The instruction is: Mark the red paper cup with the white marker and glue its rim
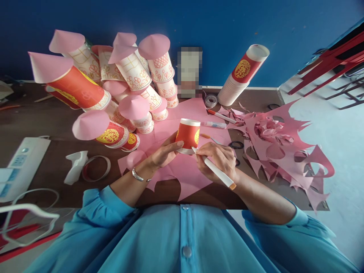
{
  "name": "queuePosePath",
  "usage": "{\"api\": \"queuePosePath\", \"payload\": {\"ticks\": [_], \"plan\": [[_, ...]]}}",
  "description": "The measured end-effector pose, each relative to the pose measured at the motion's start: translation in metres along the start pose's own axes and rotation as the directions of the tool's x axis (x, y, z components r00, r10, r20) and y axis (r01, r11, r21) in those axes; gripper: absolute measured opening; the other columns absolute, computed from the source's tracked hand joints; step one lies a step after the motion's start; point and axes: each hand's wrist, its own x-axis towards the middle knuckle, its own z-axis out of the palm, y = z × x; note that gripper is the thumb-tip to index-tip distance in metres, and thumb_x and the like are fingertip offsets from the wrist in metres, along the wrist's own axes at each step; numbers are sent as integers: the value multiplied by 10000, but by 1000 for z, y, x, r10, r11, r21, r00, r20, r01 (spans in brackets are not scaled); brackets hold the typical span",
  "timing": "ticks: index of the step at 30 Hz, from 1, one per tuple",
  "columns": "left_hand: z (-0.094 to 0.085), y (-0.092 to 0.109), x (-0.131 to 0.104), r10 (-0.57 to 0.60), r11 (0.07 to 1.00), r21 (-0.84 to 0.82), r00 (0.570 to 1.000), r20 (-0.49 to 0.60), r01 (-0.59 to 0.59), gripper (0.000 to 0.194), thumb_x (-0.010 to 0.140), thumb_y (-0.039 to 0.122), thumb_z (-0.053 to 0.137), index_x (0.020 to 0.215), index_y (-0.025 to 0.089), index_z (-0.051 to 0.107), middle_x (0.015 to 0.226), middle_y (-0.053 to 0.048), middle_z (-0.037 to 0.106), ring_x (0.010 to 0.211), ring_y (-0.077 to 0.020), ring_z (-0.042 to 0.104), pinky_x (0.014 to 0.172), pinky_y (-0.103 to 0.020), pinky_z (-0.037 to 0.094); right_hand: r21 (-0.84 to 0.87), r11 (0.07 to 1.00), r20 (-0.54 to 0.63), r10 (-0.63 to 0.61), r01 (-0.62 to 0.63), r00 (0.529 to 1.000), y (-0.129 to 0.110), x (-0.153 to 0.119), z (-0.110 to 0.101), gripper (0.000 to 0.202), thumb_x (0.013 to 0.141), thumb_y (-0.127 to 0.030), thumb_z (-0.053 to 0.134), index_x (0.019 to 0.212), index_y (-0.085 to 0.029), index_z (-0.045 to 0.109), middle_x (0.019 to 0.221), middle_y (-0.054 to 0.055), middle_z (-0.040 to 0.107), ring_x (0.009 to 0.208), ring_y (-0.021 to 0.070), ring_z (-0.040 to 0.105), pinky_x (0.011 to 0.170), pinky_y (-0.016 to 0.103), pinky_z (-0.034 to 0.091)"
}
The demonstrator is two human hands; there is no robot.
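Note:
A red paper cup with yellow print and its white rim toward my body is gripped in my left hand, thumb on its side. Between the fingers of my right hand is a white marker with an orange end. The marker's tip meets the cup's side near the white rim, or comes very close to it. Sheets of pink paper lie beneath both hands. An orange pen cap rests just beyond the right hand.
Stacked cups topped with pink cones crowd the back left. A tall cup stack leans at the back right, beside a tape roll. Cut pink scraps pile on the right. A power strip and a larger tape ring lie left.

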Motion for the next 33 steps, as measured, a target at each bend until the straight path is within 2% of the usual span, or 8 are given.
{"api": "queuePosePath", "payload": {"ticks": [11, 16, 23, 33], "plan": [[0, -1, -1, -2, 1000, -16, 1000, -16, 1, 789, 895, 626, 922, 1568, 275, 707, 1381, -120, 861, 1350, -389, 796, 1128, -503, 634, -1, 1000, -20, -6, 6, 1000, -1, 1, 1, 163, 1060, -119, 658, 1074, -271, 599, 765, -46, 764, 586, 135, 730, 582, 234, 572], [-2, -3, -1, 9, 1000, -10, 1000, -3, -9, 756, 895, 631, 921, 1525, 261, 729, 1333, -120, 873, 1322, -395, 805, 1102, -497, 636, 1, 1000, -15, -7, 7, 1000, 0, 0, 1, 174, 1055, -113, 668, 1091, -271, 608, 783, -42, 775, 602, 139, 745, 604, 236, 588], [0, -1, -1, 20, 1000, -10, 999, 25, -20, 675, 932, 611, 892, 1487, 255, 751, 1354, -124, 870, 1381, -387, 778, 1152, -501, 615, 10, 999, -13, -30, 30, 999, 3, 3, -1, 171, 1067, -108, 676, 1093, -264, 611, 787, -35, 766, 612, 139, 746, 617, 243, 617], [-1, -3, 0, 9, 1000, -30, 1000, 16, -9, 675, 906, 614, 918, 1456, 247, 775, 1337, -130, 880, 1385, -396, 785, 1159, -502, 614, -41, 999, -19, -17, 16, 1000, 3, 3, -2, 174, 1074, -108, 649, 1069, -273, 595, 768, -46, 742, 582, 137, 720, 586, 256, 605]]}}
